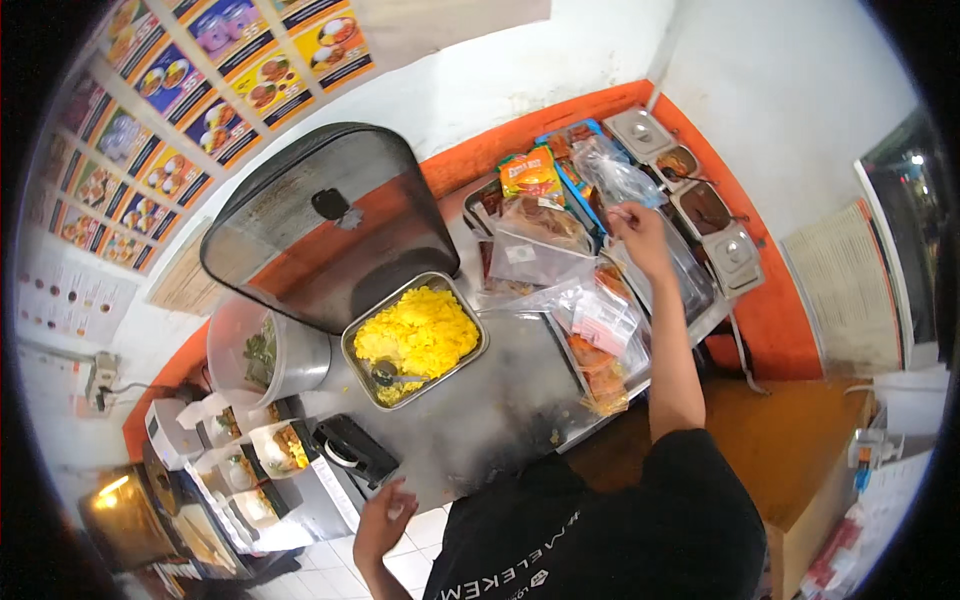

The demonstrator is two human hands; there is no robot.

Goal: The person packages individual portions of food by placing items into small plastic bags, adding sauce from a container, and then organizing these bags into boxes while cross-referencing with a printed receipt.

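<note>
My right hand (639, 231) is stretched out over the packed food, beside a clear plastic bag (613, 174), its fingers curled; whether they pinch anything cannot be told. My left hand (388, 516) hangs near the counter's front edge with parted fingers and nothing in it, close to a black device (355, 450). Between them on the steel counter (491, 382) stands a metal tray (486, 341) of yellow scrambled egg (424, 330), with a dark-ended utensil (390, 375) in it. Bags of meat (544, 225) and a clear bag of orange-red food (600, 360) lie at the right.
A large dark see-through cover (330, 217) stands behind the egg tray. At the left are a clear tub (300, 367) with leafy greens and open boxes of rice and toppings (279, 450). Lidded steel pans (731, 259) line the right wall, beside an empty-looking clear container (686, 270).
</note>
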